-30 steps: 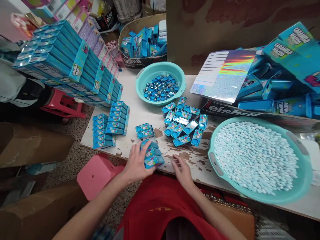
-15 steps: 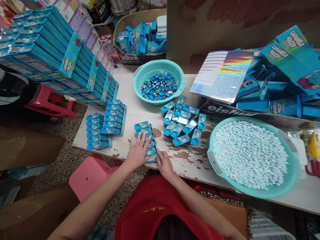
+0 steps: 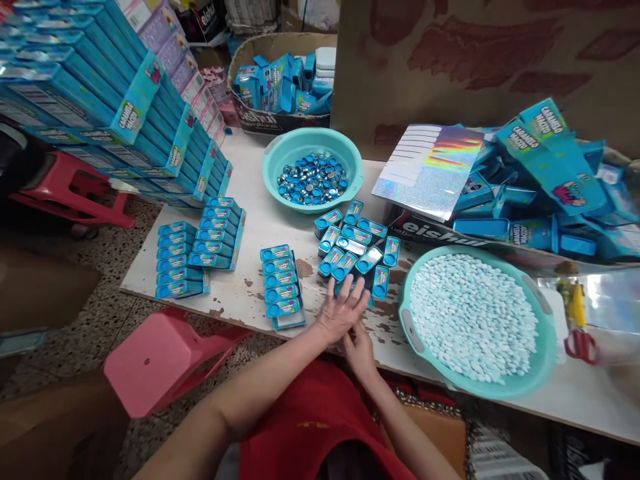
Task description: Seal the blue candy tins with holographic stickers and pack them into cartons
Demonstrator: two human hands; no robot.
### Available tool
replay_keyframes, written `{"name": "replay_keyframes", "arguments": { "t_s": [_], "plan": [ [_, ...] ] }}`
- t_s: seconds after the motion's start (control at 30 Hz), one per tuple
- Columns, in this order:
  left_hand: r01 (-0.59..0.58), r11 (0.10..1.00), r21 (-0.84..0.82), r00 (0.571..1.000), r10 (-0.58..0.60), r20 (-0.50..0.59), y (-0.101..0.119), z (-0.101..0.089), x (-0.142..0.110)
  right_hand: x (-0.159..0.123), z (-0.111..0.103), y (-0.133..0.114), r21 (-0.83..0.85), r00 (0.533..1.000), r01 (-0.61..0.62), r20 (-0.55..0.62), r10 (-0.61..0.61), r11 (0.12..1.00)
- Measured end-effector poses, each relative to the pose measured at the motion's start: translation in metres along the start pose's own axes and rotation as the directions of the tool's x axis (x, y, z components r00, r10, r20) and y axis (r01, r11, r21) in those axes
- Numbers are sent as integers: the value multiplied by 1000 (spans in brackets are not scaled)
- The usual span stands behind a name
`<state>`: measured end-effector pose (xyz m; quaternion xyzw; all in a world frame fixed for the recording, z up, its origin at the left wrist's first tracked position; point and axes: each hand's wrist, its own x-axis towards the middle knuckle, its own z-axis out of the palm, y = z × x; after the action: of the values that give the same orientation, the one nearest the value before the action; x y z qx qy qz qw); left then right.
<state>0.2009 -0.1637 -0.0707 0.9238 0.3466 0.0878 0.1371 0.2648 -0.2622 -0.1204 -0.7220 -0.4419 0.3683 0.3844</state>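
My left hand (image 3: 343,313) is spread open at the near edge of a loose group of blue candy tins (image 3: 356,235). Its fingertips lie over one tin, mostly covered, and I cannot tell how firmly they touch it. Just below and right, my right hand (image 3: 359,347) is partly hidden by the left one; its visible thumb and finger are apart, with nothing seen between them. To the left, a display box (image 3: 291,323) holds a row of tins (image 3: 281,277), lids facing up, with a bare strip at its near end. Neither hand touches it.
Farther left stand filled rows of tins (image 3: 215,230) and tall stacked display boxes (image 3: 130,127). A turquoise basin (image 3: 270,167) holds small round metal pieces. Another basin (image 3: 547,360) holds pale blue candies. Cartons with blue packaging (image 3: 535,233) stand behind; a pink stool (image 3: 145,363) is below.
Both hands have left the display box and moved right to the loose tins. The box with its row stays on the table. The camera view has shifted slightly.
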Motion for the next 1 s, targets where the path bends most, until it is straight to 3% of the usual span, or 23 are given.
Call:
{"name": "replay_keyframes", "arguments": {
  "t_s": [0.07, 0.13, 0.27, 0.37, 0.53, 0.63, 0.77, 0.87, 1.0],
  "plan": [
    [-1, 1000, -12, 999, 2, 41, -1, -8, -14, -2, 0, 2, 26, 999, -15, -32, 16, 1000],
    [56, 998, -8, 997, -56, 58, -4, -28, -33, -2, 1, 2, 40, 999, -25, -29, 26, 999],
    [151, 988, 27, 988, -151, -15, -20, -78, -87, 3, 15, -8, 75, 997, 11, 75, -16, 997],
    [184, 973, 140, 982, -176, -64, -39, -92, -123, 9, 37, -21, 112, 981, 68, 173, -86, 991],
    [183, 946, 266, 983, -167, -81, -61, -75, -147, 15, 66, -32, 95, 945, 145, 283, -166, 985],
    [211, 937, 280, 977, -198, -72, -66, -63, -153, 14, 68, -32, 60, 938, 163, 299, -174, 985],
    [173, 938, 300, 984, -155, -84, -73, -39, -162, 10, 70, -30, 43, 944, 190, 267, -195, 981],
    [188, 918, 350, 979, -145, -147, -76, -21, -166, 10, 74, -29, 43, 944, 208, 252, -212, 977],
    [187, 927, 326, 969, -119, -217, -72, -23, -157, 17, 73, -33, -1, 945, 172, 283, -165, 985]
  ]
}}
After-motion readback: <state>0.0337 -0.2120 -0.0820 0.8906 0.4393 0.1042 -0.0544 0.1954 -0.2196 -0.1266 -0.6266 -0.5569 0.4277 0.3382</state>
